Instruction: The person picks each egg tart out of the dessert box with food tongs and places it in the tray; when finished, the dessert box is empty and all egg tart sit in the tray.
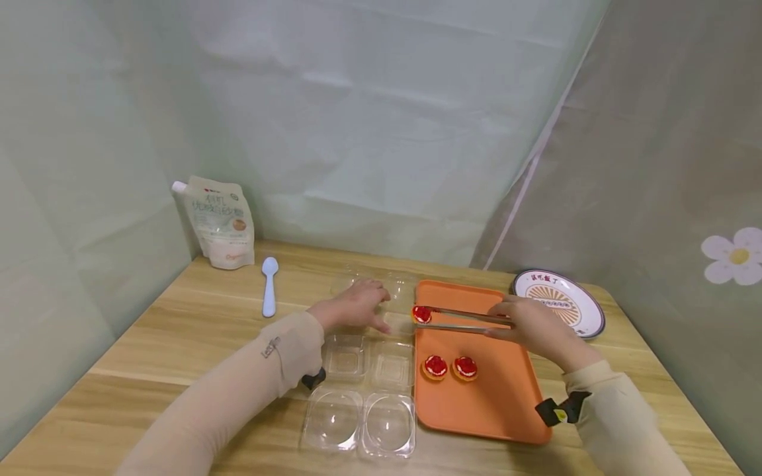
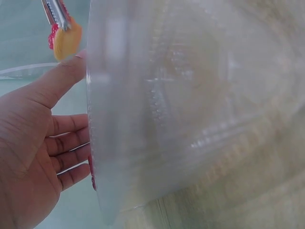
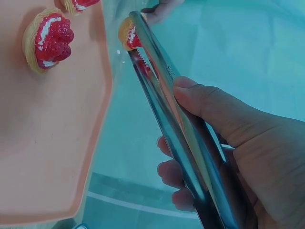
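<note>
My right hand [image 1: 538, 328] grips metal tongs [image 3: 164, 90], thumb on one arm and fingers curled under the other. Between the tong tips is a small red-topped tart [image 1: 422, 314], above the orange tray's left edge. My left hand [image 1: 355, 307], fingers extended, is over the clear plastic containers [image 1: 346, 360] left of the tray. In the left wrist view, its fingertips are at the clear plastic wall [image 2: 107, 143]; whether they press it I cannot tell. A red bit [image 2: 92, 174] shows beside that wall, mostly hidden. Two more tarts [image 1: 435, 367] sit on the orange tray [image 1: 476, 413].
A light blue spoon [image 1: 269, 287] lies on the wooden table [image 1: 178, 317] at left. Behind it stands a pouch [image 1: 220, 225] with a white cap. A patterned plate [image 1: 586, 314] is at the tray's back right. Fabric [image 1: 357, 132] hangs behind the table.
</note>
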